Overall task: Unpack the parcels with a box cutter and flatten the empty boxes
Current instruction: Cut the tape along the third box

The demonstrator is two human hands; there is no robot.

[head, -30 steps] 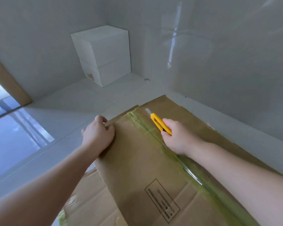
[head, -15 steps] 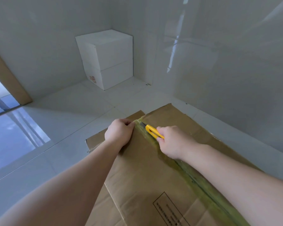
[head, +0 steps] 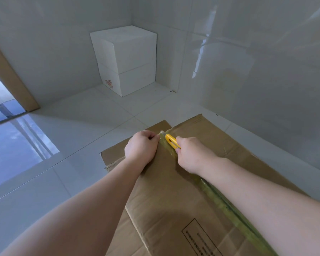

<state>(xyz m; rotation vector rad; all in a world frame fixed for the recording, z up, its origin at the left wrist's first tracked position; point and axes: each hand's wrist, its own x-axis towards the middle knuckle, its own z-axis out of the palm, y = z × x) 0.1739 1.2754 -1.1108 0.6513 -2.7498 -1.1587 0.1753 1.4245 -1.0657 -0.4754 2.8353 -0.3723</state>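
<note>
A large brown cardboard box (head: 174, 196) lies on the white tiled floor, with a strip of greenish tape (head: 218, 198) running along its seam. My right hand (head: 192, 154) grips a yellow box cutter (head: 172, 141), whose tip sits on the tape at the box's far edge. Just left of the cutter, my left hand (head: 140, 146) is curled at that far edge of the flap; whether its fingers grip the edge or only press on it is hidden.
Two white boxes (head: 126, 60) are stacked in the far corner against glossy tiled walls. A second cardboard flap (head: 115, 157) sticks out on the floor at left. A doorway with a wooden frame (head: 9, 80) lies at far left.
The cutter has slid along the tape to the box's far edge. My left hand has shifted right, close beside the cutter, and my view has lifted and pulled back.
</note>
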